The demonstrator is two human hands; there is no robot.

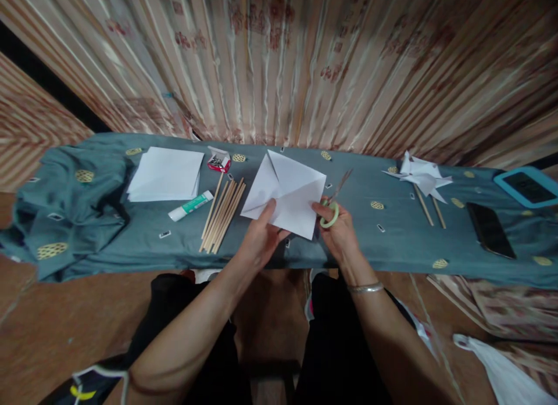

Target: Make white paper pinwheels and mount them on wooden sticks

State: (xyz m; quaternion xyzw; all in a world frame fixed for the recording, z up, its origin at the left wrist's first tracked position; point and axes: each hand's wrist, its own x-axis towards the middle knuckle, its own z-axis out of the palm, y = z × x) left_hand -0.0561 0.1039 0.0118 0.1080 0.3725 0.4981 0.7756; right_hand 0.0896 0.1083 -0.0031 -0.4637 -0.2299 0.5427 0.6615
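Note:
A square white sheet of paper (294,193), with slits cut in from corners, is held up over the table. My left hand (260,236) pinches its lower left part, thumb on top and fingers underneath. My right hand (339,230) has its fingers through the pale green handles of a pair of scissors (330,213). The blades point away, up and to the right, clear of the paper. The right thumb and fingertips are at the sheet's right edge; whether they grip it is hard to see.
Left on the cloth-covered table (392,236) are a paper stack (165,174), a glue stick (190,205), several wooden sticks (223,216) and an open red box of small metal pieces (218,160). Right are paper pinwheels (422,174) on sticks, a phone (490,229) and a blue-framed tablet (528,187).

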